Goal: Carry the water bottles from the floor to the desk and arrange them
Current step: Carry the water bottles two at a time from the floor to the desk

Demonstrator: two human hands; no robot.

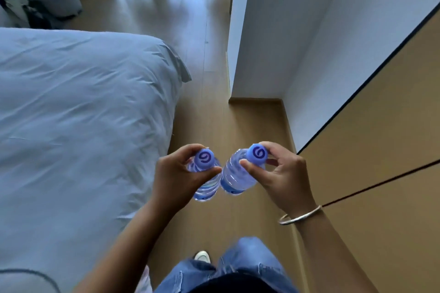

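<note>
Between the bed (78, 112) and wall, my left hand (176, 173) and right hand (281, 173) each pinch a water bottle's neck, left bottle (206, 185) and right bottle (234, 177) hanging for carrying deskward.

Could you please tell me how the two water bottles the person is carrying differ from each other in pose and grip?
The left bottle hangs nearly upright from the left hand; the right bottle leans, cap toward the right, from the right hand. The left bottle's cap sits lower in the frame than the right bottle's. The right hand's wrist bears a bangle; the left wrist is bare. Both are clear, blue-capped, pinched near the cap, above the floor.
</note>
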